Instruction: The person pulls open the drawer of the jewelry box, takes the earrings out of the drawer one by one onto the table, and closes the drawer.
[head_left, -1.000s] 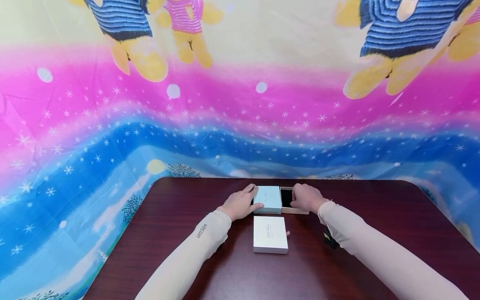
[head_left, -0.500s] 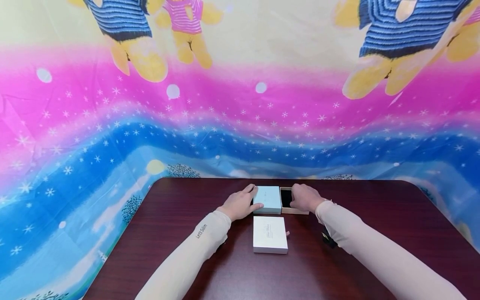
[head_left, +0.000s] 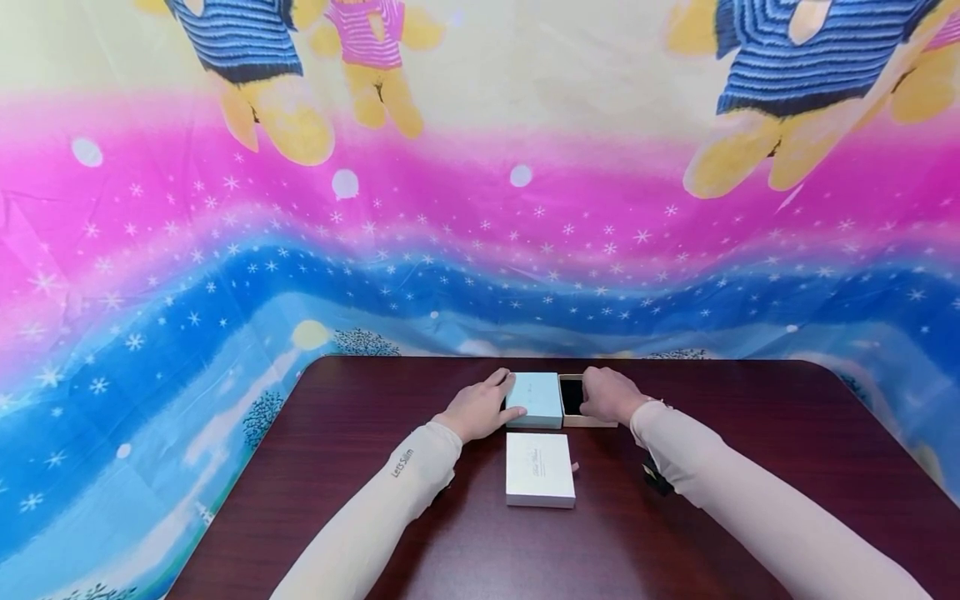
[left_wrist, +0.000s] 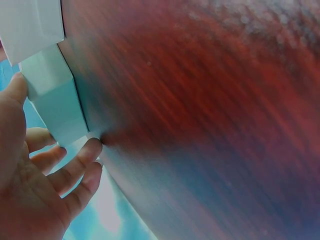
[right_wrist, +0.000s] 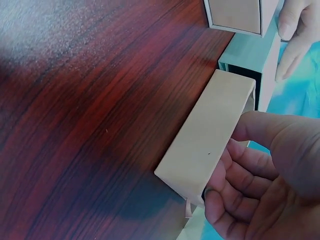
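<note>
A light blue box sleeve (head_left: 533,398) lies near the back of the table. Its tan drawer (right_wrist: 207,135) is pulled out to the right, showing a black inside. My left hand (head_left: 480,408) holds the sleeve at its left end, thumb near the front edge and fingers spread toward the back. At the drawer, my right hand (head_left: 613,396) has curled fingers and the thumb over the open top, gripping the drawer near its right end. Whether anything small lies between those fingers is hidden.
In front of the sleeve stands a white box (head_left: 540,469) with printed lettering and a small pink tab on its right side. The dark red-brown table (head_left: 337,433) has rounded back corners. A colourful patterned cloth (head_left: 450,208) hangs right behind it.
</note>
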